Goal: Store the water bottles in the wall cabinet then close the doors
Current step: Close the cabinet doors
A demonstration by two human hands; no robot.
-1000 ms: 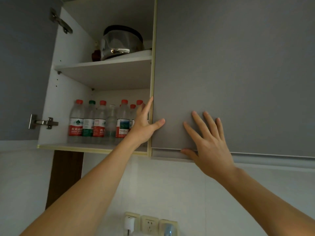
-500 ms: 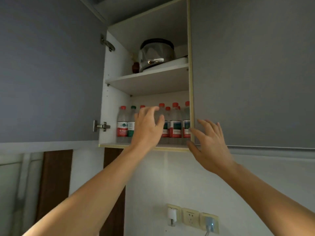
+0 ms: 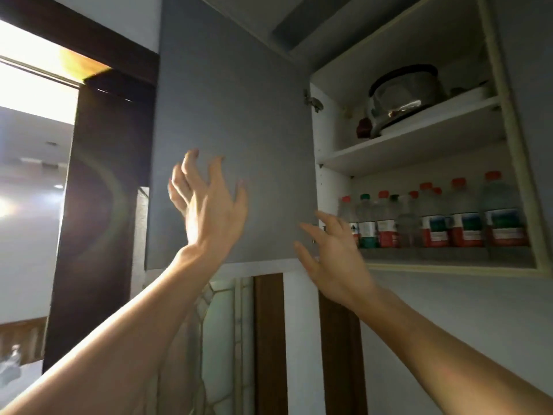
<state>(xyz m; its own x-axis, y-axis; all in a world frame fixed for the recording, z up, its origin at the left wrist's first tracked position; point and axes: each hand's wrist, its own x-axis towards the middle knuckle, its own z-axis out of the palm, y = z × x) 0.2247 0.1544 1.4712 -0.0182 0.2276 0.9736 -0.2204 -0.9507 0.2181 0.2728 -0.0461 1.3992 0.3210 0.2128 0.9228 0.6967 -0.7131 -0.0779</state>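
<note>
Several water bottles (image 3: 434, 223) with red and green caps stand in a row on the lower shelf of the wall cabinet (image 3: 449, 266). The grey left door (image 3: 233, 115) hangs swung open to the left of the cabinet. My left hand (image 3: 206, 205) is raised in front of that door, fingers spread and loosely bent, holding nothing. My right hand (image 3: 332, 250) is up near the door's hinge side and the cabinet's lower left corner, fingers relaxed and empty. The grey right door (image 3: 535, 85) shows at the right edge of the view.
A steel pot (image 3: 404, 97) sits on the upper shelf (image 3: 413, 145), with a small dark object beside it. A dark wooden doorway frame (image 3: 98, 205) and bright light lie to the left. White wall (image 3: 449, 310) runs below the cabinet.
My head has turned left, so the cabinet now sits at the right. My left hand has moved from the bottles to the open left door. My right hand has left the right door.
</note>
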